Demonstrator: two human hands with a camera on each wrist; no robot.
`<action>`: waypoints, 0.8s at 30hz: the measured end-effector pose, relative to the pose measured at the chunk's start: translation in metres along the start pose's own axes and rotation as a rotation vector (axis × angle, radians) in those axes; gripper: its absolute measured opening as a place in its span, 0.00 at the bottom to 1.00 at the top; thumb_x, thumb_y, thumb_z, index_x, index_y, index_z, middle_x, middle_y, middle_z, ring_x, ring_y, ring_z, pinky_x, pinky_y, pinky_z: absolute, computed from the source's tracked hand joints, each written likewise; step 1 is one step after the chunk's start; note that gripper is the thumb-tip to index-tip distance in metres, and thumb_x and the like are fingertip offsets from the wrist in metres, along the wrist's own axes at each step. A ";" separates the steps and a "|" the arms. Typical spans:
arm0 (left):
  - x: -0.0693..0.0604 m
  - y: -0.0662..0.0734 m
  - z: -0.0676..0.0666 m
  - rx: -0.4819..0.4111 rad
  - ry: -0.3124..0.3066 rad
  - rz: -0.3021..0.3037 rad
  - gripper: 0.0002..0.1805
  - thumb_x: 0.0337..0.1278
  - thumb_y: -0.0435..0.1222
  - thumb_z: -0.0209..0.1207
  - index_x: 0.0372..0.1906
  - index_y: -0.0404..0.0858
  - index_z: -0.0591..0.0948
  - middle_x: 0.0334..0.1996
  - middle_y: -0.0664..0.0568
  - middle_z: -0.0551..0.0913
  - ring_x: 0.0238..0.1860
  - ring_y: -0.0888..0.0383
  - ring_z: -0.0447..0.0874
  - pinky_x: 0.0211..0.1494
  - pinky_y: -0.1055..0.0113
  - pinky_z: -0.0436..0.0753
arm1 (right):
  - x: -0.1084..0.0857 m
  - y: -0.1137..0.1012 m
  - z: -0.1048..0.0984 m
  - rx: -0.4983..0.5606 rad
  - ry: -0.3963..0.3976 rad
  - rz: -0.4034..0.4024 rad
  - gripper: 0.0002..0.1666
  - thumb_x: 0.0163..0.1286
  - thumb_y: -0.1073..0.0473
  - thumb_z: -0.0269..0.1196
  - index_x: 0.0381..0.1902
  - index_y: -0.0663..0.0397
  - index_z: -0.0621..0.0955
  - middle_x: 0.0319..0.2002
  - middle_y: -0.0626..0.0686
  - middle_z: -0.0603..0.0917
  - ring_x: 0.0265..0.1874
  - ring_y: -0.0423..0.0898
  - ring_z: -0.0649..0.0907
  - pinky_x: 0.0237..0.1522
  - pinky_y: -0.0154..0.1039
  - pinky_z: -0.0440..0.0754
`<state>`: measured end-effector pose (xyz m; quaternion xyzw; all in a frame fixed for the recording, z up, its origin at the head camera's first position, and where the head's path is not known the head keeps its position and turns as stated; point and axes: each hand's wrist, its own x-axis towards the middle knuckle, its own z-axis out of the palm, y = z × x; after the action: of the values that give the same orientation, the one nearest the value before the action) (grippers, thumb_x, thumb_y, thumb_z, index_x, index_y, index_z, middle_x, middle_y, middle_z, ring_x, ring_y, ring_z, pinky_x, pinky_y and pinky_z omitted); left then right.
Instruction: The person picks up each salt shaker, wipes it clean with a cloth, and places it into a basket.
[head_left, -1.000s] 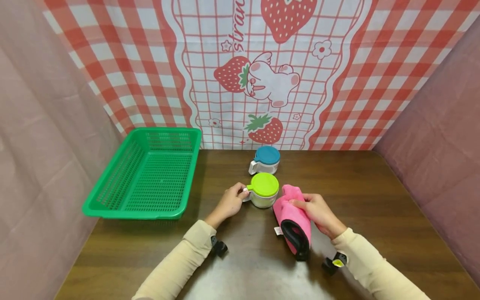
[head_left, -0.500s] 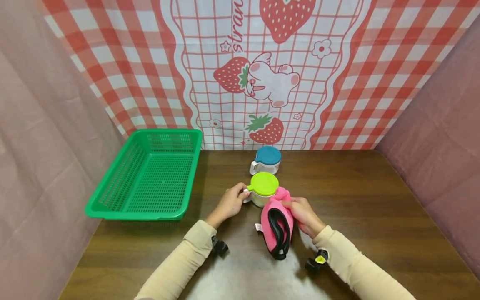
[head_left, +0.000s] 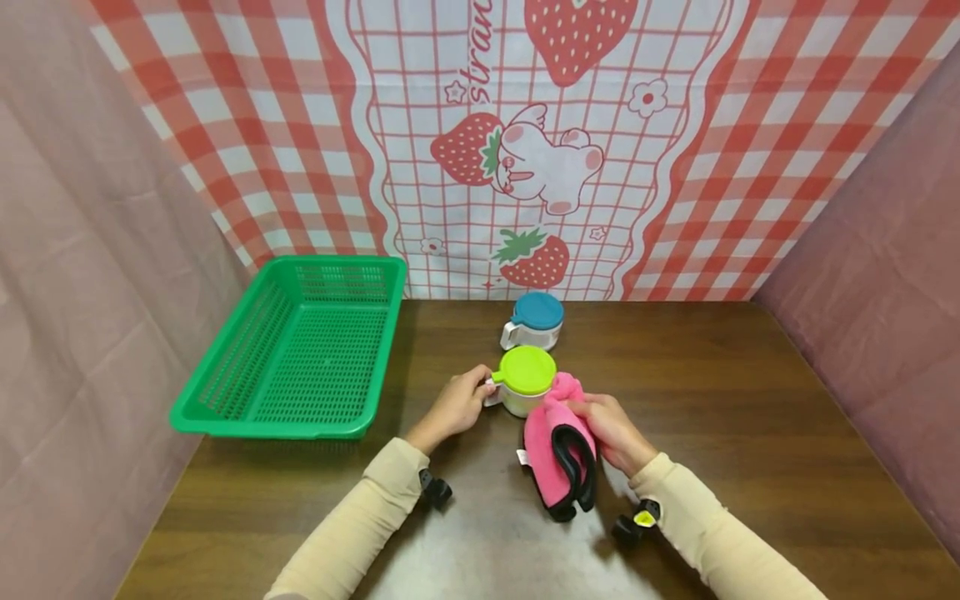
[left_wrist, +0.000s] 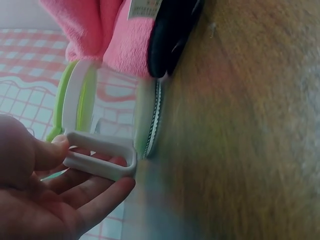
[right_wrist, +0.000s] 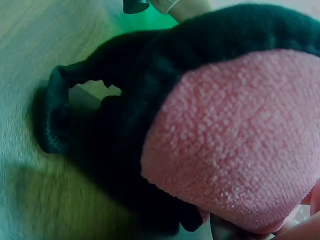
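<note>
A clear seasoning jar with a lime-green lid [head_left: 528, 371] stands upright on the table. My left hand [head_left: 454, 406] grips its white handle [left_wrist: 102, 155], thumb on top and fingers passing round it. My right hand [head_left: 613, 429] pinches a folded pink plush cloth [head_left: 546, 454] with black edging and a small white label. The upper end of the cloth touches the right side of the jar and covers part of its wall. In the right wrist view the pink fabric [right_wrist: 240, 140] hides most of the right hand and the jar.
Right behind the green-lidded jar stands a similar jar with a blue lid [head_left: 538, 312]. A green perforated plastic basket [head_left: 384, 358] sits at the left of the wooden table [head_left: 720, 383]. A red-checked strawberry-print cloth [head_left: 300, 167] hangs behind, with pinkish drapes on both sides.
My right hand has moved left, bringing the pink cloth against the jar's side. The cloth's lower end has swung and shifted slightly. My left hand stays on the handle.
</note>
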<state>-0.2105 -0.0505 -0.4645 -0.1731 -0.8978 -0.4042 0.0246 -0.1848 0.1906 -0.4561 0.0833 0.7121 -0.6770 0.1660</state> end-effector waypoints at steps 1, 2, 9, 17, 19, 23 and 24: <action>0.000 0.000 -0.001 0.004 -0.008 0.005 0.04 0.66 0.32 0.55 0.37 0.36 0.78 0.26 0.49 0.80 0.30 0.55 0.76 0.35 0.66 0.73 | 0.000 0.000 -0.002 -0.005 -0.008 0.001 0.07 0.68 0.63 0.57 0.37 0.61 0.81 0.21 0.41 0.80 0.23 0.34 0.78 0.29 0.28 0.78; 0.000 0.000 -0.002 0.008 -0.017 0.008 0.04 0.66 0.32 0.55 0.38 0.36 0.78 0.26 0.49 0.80 0.30 0.55 0.76 0.35 0.66 0.74 | 0.001 0.000 -0.004 -0.011 -0.017 0.004 0.07 0.68 0.63 0.58 0.36 0.60 0.81 0.21 0.42 0.80 0.24 0.34 0.78 0.29 0.28 0.78; -0.001 -0.003 -0.008 0.043 -0.093 0.049 0.03 0.66 0.33 0.55 0.39 0.38 0.78 0.28 0.51 0.80 0.32 0.56 0.76 0.36 0.66 0.74 | 0.006 -0.003 -0.017 -0.024 -0.093 0.039 0.09 0.67 0.61 0.59 0.27 0.50 0.82 0.20 0.42 0.80 0.22 0.36 0.79 0.29 0.29 0.79; -0.001 -0.006 -0.012 -0.097 -0.155 0.006 0.04 0.65 0.32 0.56 0.38 0.34 0.79 0.29 0.49 0.79 0.32 0.57 0.74 0.37 0.70 0.72 | 0.011 -0.006 -0.027 -0.050 -0.178 0.066 0.06 0.68 0.58 0.60 0.32 0.51 0.82 0.21 0.43 0.83 0.23 0.37 0.81 0.29 0.30 0.80; -0.001 -0.005 -0.012 -0.207 -0.170 -0.058 0.06 0.64 0.32 0.56 0.40 0.31 0.80 0.29 0.47 0.79 0.32 0.56 0.75 0.36 0.71 0.72 | 0.010 -0.007 -0.028 -0.069 -0.176 0.060 0.06 0.68 0.57 0.60 0.32 0.52 0.82 0.21 0.43 0.82 0.23 0.37 0.81 0.29 0.30 0.80; -0.001 -0.004 -0.010 -0.400 -0.184 -0.222 0.12 0.65 0.32 0.55 0.47 0.28 0.80 0.35 0.45 0.81 0.36 0.57 0.76 0.38 0.72 0.75 | 0.007 -0.008 -0.029 -0.086 -0.173 0.038 0.06 0.68 0.58 0.59 0.34 0.53 0.82 0.22 0.43 0.82 0.24 0.36 0.81 0.30 0.29 0.80; -0.001 -0.004 -0.010 -0.423 -0.179 -0.253 0.13 0.66 0.33 0.55 0.48 0.28 0.80 0.37 0.44 0.81 0.38 0.57 0.76 0.39 0.72 0.76 | 0.006 -0.008 -0.029 -0.086 -0.175 0.030 0.06 0.68 0.58 0.59 0.34 0.53 0.82 0.22 0.42 0.82 0.24 0.35 0.81 0.30 0.29 0.79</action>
<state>-0.2113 -0.0606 -0.4607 -0.0960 -0.8065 -0.5657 -0.1422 -0.1972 0.2180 -0.4497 0.0274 0.7221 -0.6478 0.2411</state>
